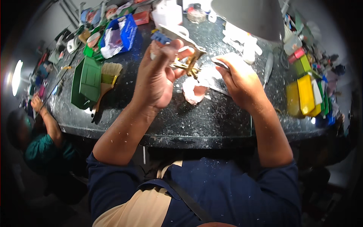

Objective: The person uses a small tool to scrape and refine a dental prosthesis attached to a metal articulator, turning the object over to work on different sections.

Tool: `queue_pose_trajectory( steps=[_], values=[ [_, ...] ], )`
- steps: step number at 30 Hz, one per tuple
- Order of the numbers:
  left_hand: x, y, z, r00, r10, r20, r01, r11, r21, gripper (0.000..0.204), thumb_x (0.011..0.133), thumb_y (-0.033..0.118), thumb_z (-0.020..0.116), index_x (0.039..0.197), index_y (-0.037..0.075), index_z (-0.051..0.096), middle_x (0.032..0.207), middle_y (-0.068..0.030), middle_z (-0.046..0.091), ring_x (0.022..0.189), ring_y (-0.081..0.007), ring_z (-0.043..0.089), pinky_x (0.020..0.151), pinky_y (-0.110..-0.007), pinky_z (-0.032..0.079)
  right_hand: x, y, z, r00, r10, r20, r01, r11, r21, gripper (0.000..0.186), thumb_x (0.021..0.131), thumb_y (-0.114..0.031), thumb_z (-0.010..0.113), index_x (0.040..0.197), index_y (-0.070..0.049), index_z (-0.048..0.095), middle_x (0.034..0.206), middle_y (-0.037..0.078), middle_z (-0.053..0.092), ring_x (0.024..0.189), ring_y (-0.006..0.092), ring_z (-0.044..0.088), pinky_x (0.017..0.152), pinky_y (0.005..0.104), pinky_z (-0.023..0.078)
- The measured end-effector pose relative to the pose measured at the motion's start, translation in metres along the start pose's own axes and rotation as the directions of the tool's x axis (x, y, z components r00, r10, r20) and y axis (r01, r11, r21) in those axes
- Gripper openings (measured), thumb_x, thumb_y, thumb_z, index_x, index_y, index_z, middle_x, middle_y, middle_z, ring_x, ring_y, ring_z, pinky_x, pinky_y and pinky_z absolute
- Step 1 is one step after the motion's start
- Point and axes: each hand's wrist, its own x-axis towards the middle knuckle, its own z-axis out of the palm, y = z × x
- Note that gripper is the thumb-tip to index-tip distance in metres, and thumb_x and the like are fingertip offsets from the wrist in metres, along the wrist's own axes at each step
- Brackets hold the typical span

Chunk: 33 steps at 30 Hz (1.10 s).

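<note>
Dark, dust-speckled stone-like worktop [211,121] fills the middle of the view, curved at its near edge and crowded with clutter along the far side. At the far right, a grey lamp shade [251,17] hangs over it. To the left lies a green plastic box [86,81] with a wooden-handled brush with pale bristles [107,77] just beside it; a blue plastic bag [123,32] sits further back. At the right edge stand yellow and green plastic containers [304,94]. A person in a teal top [41,145] works low at the left.

The left hand [157,77] is raised above the worktop, fingers curled and pressed around a brass-coloured metal articulator frame with a white plaster cast [185,51]. The right hand [240,81], close beside it, pinches a thin metal tool [220,64] whose tip points toward the frame. Below the 2 hands, a pink and white plaster lump [193,92] rests on the worktop.
</note>
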Motion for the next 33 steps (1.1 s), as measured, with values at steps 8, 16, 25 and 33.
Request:
queue_pose_trajectory(
  steps=[8,16,25,33],
  values=[
    [-0.002,-0.001,0.009,0.998,-0.043,0.042,0.048,0.993,-0.108,0.057,0.099,0.035,0.083,0.145,0.014,0.057,0.133,-0.0065,0.069,0.124,-0.0238,0.070,0.097,-0.054,0.063,-0.003,-0.008,-0.001,0.999,-0.040,-0.004,0.040,0.998,-0.038,0.027,0.105,-0.022,0.071,0.129,-0.009,0.069,0.111,0.015,0.073,0.101,0.0378,0.073,0.087,0.0456,0.060],
    [-0.005,0.001,0.010,0.995,-0.080,0.061,0.089,0.983,-0.158,0.054,0.099,0.036,0.082,0.141,0.011,0.061,0.132,-0.0090,0.071,0.124,-0.0245,0.070,0.096,-0.053,0.065,-0.004,-0.011,-0.003,0.999,-0.029,0.028,0.031,0.996,-0.081,0.035,0.102,-0.020,0.072,0.135,-0.009,0.070,0.111,0.015,0.074,0.103,0.0372,0.074,0.089,0.0451,0.061],
    [-0.005,0.000,0.014,0.994,-0.070,0.080,0.082,0.983,-0.167,0.050,0.101,0.036,0.079,0.138,0.007,0.063,0.128,-0.0089,0.074,0.122,-0.0241,0.072,0.098,-0.055,0.065,-0.003,-0.014,-0.008,0.996,-0.061,0.072,0.065,0.996,-0.059,0.026,0.100,-0.022,0.073,0.122,-0.009,0.076,0.104,0.012,0.075,0.100,0.0351,0.075,0.087,0.0452,0.061],
    [-0.009,-0.004,0.009,0.985,-0.143,0.095,0.158,0.972,-0.176,0.053,0.105,0.041,0.074,0.144,0.007,0.064,0.136,-0.0144,0.072,0.133,-0.0318,0.067,0.106,-0.063,0.061,0.000,-0.018,-0.020,0.991,-0.031,0.127,0.055,0.980,-0.191,0.026,0.094,-0.032,0.072,0.104,-0.009,0.078,0.093,0.015,0.075,0.093,0.0364,0.076,0.082,0.0487,0.061]
  ],
)
